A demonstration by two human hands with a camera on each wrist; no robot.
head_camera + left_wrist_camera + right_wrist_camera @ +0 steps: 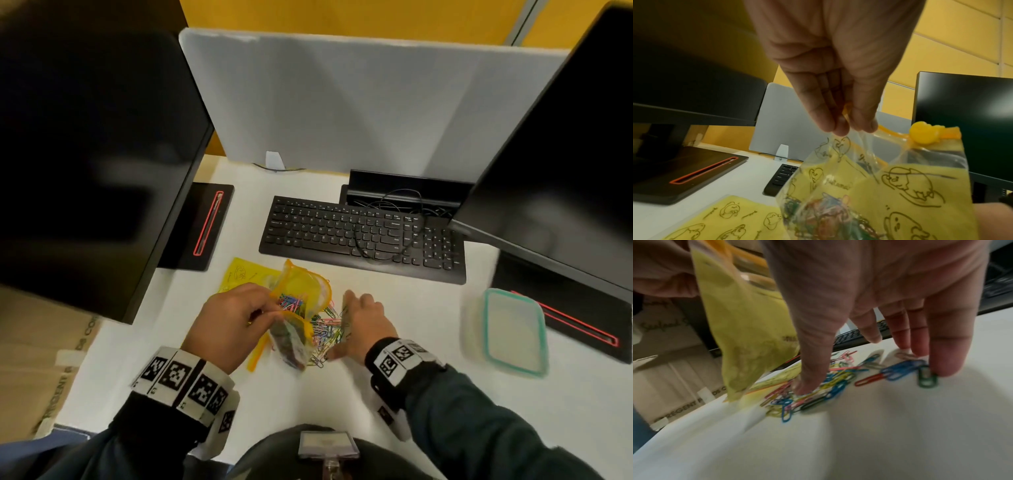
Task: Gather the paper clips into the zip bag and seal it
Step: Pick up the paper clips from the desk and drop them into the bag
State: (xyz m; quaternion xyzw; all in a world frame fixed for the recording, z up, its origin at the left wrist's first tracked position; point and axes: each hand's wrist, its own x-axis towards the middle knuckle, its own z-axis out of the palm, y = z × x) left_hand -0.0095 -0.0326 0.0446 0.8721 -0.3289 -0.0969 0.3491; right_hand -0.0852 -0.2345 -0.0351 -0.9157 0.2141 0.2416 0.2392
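A yellow zip bag (297, 308) (875, 194) (744, 331) with cartoon drawings hangs just above the white desk, its mouth open toward the right and several coloured paper clips inside. My left hand (236, 318) (840, 120) pinches the bag's upper edge near the orange zip track; the yellow slider (923, 134) sits at the far end. A pile of loose coloured paper clips (329, 329) (818, 386) lies on the desk beside the bag. My right hand (359, 322) (869, 366) is spread over the pile, fingers straight, thumb and fingertips touching clips.
A black keyboard (363, 236) lies behind the bag. Two dark monitors (85, 154) (565, 154) overhang the desk left and right. A clear container with a teal rim (513, 332) stands at the right. A second yellow printed bag (243, 274) lies flat behind my left hand.
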